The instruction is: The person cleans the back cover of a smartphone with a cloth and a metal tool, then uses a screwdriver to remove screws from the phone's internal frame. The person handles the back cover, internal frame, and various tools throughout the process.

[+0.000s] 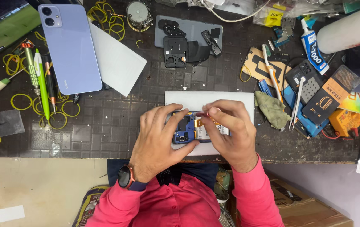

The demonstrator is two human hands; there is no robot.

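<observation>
On the white mat (234,100) at the near edge of the dark workbench (117,126), an opened phone (194,128) lies with its back off — blue frame, camera module and battery showing. Both hands close around it. The left hand (160,141) cups the phone's left end, thumb pressed against the near edge and fingers curled over the top, so it grips the body firmly. The right hand (230,128) covers the phone's right half; its thumb and forefinger are pinched narrowly together at the upper middle of the phone, though whether they hold some small part I cannot tell. A dark watch (125,176) sits on the left wrist, and pink sleeves cover both arms.

Farther back, well apart from the hands, a lilac phone back cover (68,48) rests partly on a white sheet (119,63). Yellow rubber bands (22,102) and green-handled tools (41,82) lie at the left. Just right of the mat sits a crumpled green cloth (272,109), with a glue tube (312,46) beyond it.
</observation>
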